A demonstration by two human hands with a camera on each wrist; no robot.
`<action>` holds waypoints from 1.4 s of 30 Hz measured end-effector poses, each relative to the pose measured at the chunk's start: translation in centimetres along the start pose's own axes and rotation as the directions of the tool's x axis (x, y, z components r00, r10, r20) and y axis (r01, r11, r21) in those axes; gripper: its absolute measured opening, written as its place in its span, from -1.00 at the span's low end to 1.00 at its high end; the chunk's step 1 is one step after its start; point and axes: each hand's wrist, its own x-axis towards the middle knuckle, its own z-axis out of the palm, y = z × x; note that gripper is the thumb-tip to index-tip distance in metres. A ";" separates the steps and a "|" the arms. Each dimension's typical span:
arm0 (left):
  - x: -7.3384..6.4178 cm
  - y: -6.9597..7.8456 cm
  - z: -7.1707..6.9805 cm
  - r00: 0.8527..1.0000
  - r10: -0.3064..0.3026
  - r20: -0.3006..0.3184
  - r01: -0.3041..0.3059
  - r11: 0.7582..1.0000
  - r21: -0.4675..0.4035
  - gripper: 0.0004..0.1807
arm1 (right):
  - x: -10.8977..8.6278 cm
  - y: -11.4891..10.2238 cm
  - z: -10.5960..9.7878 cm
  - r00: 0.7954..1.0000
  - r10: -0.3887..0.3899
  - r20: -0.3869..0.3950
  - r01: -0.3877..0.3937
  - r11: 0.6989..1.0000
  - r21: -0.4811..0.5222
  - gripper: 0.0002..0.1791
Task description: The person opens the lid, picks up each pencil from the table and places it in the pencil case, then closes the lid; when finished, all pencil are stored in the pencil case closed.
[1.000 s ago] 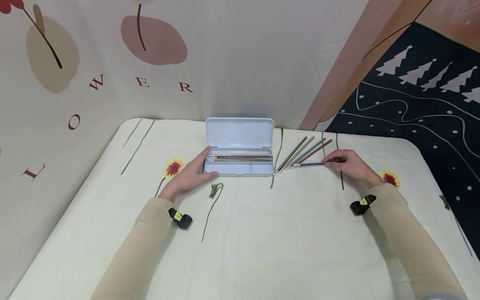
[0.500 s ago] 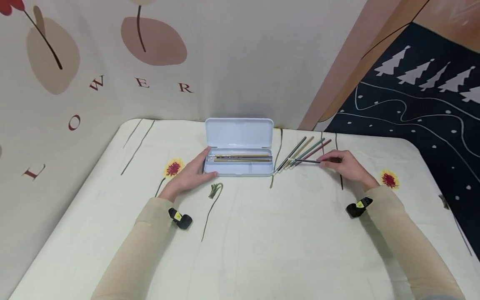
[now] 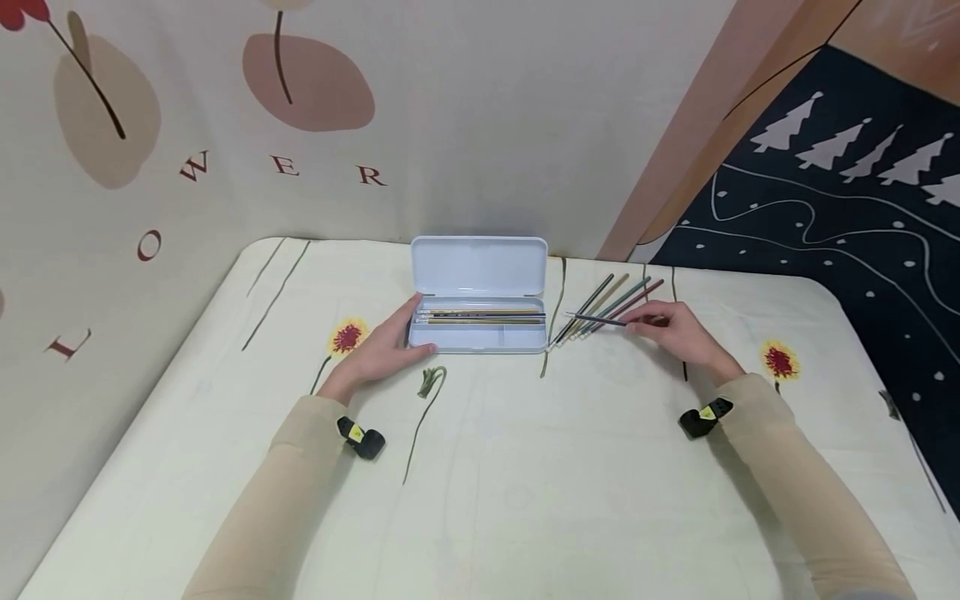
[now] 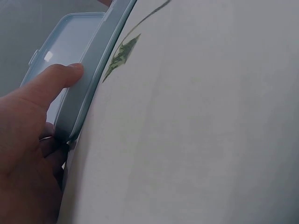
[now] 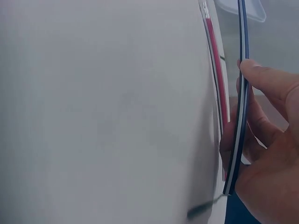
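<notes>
A white pencil case (image 3: pixel 478 267) stands with its lid up on the table. Several pencils (image 3: pixel 480 321) lie lengthwise in its tray. My left hand (image 3: pixel 375 350) grips the case's left end, thumb on the front wall and fingers round the end; the left wrist view shows the thumb (image 4: pixel 63 77) on the rim. To the right, my right hand (image 3: pixel 678 332) pinches a dark blue pencil with a pale stripe (image 5: pixel 242 102) between thumb and fingers. It points left, above a fan of loose pencils (image 3: pixel 637 298) on the table, among them black, tan, green and red ones.
A cream cloth with printed flowers (image 3: pixel 348 337) covers the table (image 3: pixel 510 483). Behind the case rises a wall hanging with printed letters (image 3: pixel 371 175). On the right hangs a dark cloth with white trees (image 3: pixel 840 150).
My right hand has moved left with the dark blue pencil, lifting it so that it now lies across the view of the loose pencils. The left hand and the case have stayed put.
</notes>
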 end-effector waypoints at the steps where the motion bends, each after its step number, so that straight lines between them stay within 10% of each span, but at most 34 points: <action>1: 0.0 0.0 0.0 1.000 -0.002 0.001 0.002 1.000 0.000 0.01 | 0.0 -0.6 0.1 1.000 -0.001 0.002 0.001 1.000 0.007 -0.82; 42: 0.0 0.0 0.0 1.000 0.008 0.001 -0.008 1.000 0.005 0.01 | 5.3 -2.4 5.4 0.994 -0.070 0.082 0.063 0.994 0.088 -0.83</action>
